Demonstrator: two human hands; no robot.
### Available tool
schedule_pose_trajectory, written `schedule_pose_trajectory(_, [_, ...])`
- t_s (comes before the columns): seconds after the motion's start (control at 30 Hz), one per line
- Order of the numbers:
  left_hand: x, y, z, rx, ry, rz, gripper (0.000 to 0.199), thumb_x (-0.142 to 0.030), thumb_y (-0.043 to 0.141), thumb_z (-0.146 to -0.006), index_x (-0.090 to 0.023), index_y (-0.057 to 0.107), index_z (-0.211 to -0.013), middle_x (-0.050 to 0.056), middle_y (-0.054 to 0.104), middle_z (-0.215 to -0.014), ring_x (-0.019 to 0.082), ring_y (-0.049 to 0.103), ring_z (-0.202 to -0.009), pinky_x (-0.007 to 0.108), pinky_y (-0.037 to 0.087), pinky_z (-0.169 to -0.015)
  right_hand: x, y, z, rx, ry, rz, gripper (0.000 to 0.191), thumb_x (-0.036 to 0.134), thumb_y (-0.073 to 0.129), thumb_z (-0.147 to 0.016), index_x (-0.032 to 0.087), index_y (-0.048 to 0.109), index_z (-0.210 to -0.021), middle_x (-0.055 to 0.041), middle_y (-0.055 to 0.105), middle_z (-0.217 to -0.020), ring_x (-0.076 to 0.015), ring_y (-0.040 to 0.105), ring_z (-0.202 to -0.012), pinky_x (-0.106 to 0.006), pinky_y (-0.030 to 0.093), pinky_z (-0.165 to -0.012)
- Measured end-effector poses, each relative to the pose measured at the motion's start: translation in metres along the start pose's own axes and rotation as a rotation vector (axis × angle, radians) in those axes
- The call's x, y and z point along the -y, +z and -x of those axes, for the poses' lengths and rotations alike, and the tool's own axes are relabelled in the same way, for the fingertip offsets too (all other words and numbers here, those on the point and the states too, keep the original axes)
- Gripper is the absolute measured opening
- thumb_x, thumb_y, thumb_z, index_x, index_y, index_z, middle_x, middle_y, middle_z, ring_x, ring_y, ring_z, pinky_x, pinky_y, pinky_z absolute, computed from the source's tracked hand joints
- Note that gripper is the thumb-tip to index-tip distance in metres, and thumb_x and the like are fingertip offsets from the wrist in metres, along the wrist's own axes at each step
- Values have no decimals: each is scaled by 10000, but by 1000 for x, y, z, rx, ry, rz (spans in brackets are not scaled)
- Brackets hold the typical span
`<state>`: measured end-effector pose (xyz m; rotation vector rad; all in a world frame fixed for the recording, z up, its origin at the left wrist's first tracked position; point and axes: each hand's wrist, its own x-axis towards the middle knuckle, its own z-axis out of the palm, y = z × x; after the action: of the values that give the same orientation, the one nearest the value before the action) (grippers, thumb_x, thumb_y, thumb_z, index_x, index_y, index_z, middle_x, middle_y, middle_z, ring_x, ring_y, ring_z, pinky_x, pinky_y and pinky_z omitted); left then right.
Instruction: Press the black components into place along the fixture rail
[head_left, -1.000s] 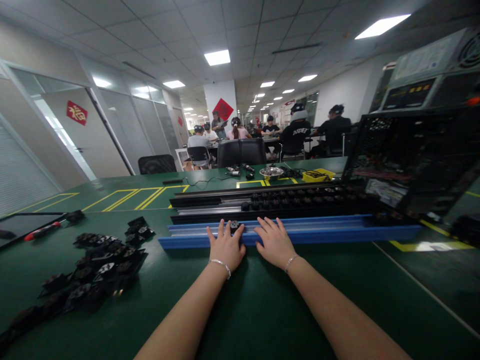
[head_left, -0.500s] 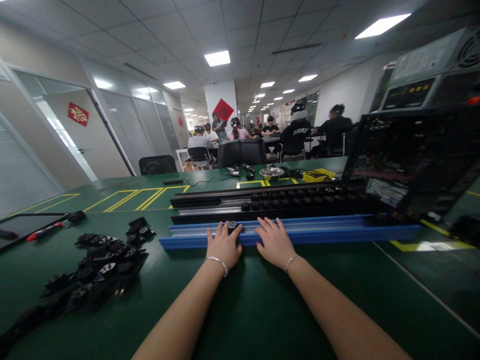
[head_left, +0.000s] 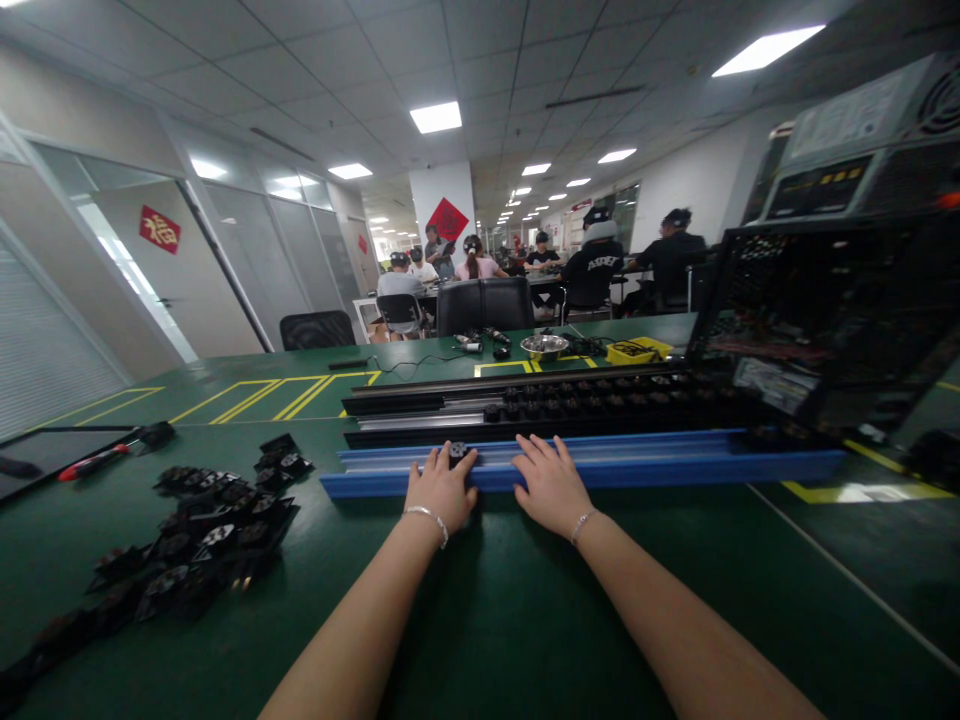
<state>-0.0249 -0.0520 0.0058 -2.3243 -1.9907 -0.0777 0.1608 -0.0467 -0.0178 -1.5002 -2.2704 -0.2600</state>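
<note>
A long blue channel rail (head_left: 645, 467) lies across the green table before me. My left hand (head_left: 441, 488) is over its left half, thumb and index finger around a small black socket module (head_left: 458, 453) seated in the channel. My right hand (head_left: 553, 484) rests on the rail farther right, fingers spread, with nothing in it. More dark modules (head_left: 787, 434) sit at the rail's right end. A loose heap of similar black modules (head_left: 217, 540) is on the table to the left.
Behind the blue rail lie black rails (head_left: 405, 425) filled with modules towards the right. An open computer case (head_left: 795, 320) stands at right. A red-handled screwdriver (head_left: 94, 462) lies far left; a metal bowl (head_left: 544, 346) and yellow tray (head_left: 637, 350) stand at the back. People sit beyond.
My left hand has slid slightly left along the blue rail, and the small black module has moved left with it. My right hand stays in place on the rail.
</note>
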Motion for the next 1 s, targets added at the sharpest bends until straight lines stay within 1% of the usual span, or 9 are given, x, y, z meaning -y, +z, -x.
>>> schedule_pose_trajectory(0.33, [7,-5,-2,57,-32,6,597,-489,440,-784,-394,283,-1352,73,237,-1473,311,225,-1325,569,225,-1002,-1,1,0,-3,-4,3,300,299,524,-745,206,588,-1022,-81,415,-1368,-257,332,-1254,-479,115,-1059])
schedule_pose_trajectory(0.47, [9,-8,-2,64,-38,3,598,-495,434,-781,-389,290,-1351,89,254,-1465,319,241,-1317,588,222,-991,-1,1,0,3,2,-1,300,294,524,-745,206,589,-1024,-83,416,-1367,-256,325,-1258,-478,113,-1059])
schedule_pose_trajectory(0.73, [18,-11,-4,114,-62,11,584,-490,407,-789,-378,300,-1352,94,265,-1460,318,246,-1316,593,234,-984,-1,2,0,-4,-1,-2,285,289,526,-741,209,591,-1006,-82,422,-1362,-251,325,-1259,-475,114,-1059])
schedule_pose_trajectory(1.0, [25,-14,-5,133,-84,11,577,-507,390,-793,-374,312,-1349,98,284,-1451,318,253,-1314,594,238,-984,-1,2,-1,4,0,1,293,299,529,-744,212,590,-1017,-79,415,-1368,-251,325,-1258,-475,111,-1060])
